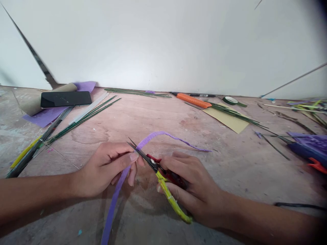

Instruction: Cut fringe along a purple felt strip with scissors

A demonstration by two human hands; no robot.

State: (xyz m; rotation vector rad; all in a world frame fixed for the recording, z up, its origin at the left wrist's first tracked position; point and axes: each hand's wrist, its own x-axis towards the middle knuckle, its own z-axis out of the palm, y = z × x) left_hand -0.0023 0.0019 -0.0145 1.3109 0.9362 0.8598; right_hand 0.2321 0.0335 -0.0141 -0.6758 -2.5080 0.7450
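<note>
My left hand point(109, 166) pinches a long purple crepe paper strip point(153, 134) between thumb and fingers. One end of the strip curls up and away to the right; the other hangs toward the bottom of the view. My right hand point(194, 187) is closed around a pair of scissors point(167, 192) with yellow and red handles. The scissor blades are slightly parted and lie across the strip, right beside my left fingertips. Whether the blades have cut into the paper cannot be made out.
A black phone point(66, 99) rests on a cardboard roll point(32, 102) and purple paper at the left, near green wires point(84, 119). Along the back lie an orange cutter point(194, 100), green tape point(231, 100) and a yellowish card point(227, 119). Dark blue pliers-like handles point(304, 151) lie right.
</note>
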